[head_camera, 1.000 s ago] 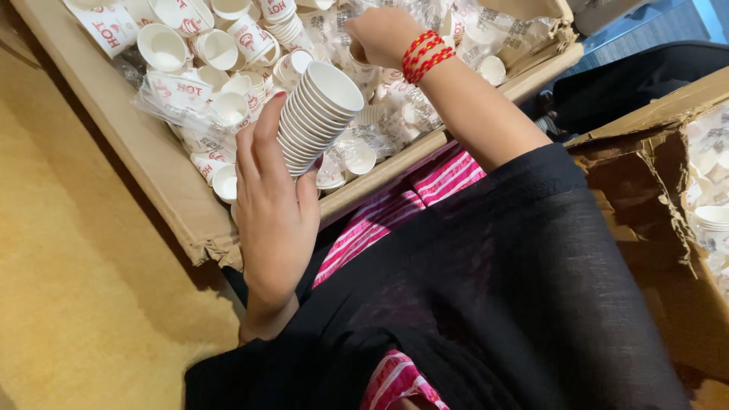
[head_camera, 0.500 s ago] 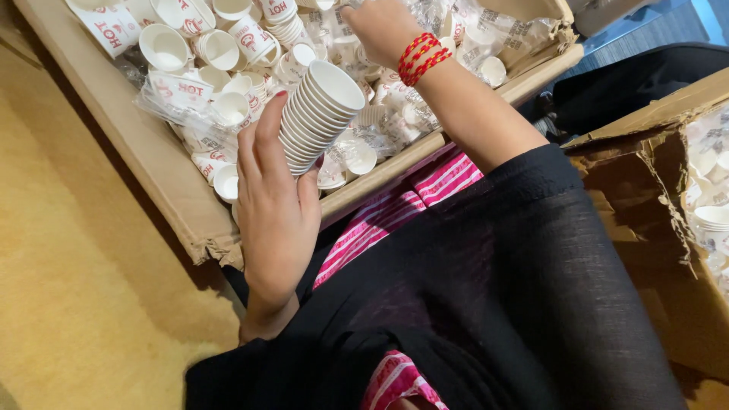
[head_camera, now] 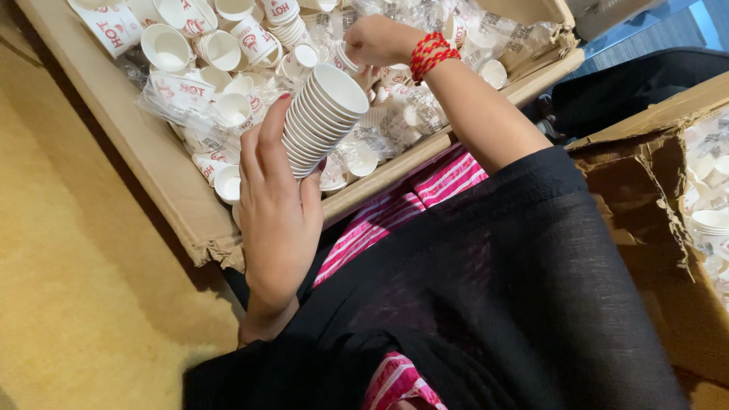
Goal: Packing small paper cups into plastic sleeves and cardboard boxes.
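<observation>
Many nested paper cups make the stack (head_camera: 319,118) that my left hand (head_camera: 277,201) grips, fingers wrapped round its lower half, mouth tilted up and away from me; it sits above the near wall of the cardboard box (head_camera: 163,182); my right hand (head_camera: 377,39) reaches past the stack into the box, fingers pinched on one loose white cup (head_camera: 348,58), just beyond the stack's mouth; to nest it cleanly I judge I should keep the stack steady, line the cup's base with the open mouth and press lightly; loose cups (head_camera: 220,49) and crumpled plastic sleeves (head_camera: 425,19) fill the box.
</observation>
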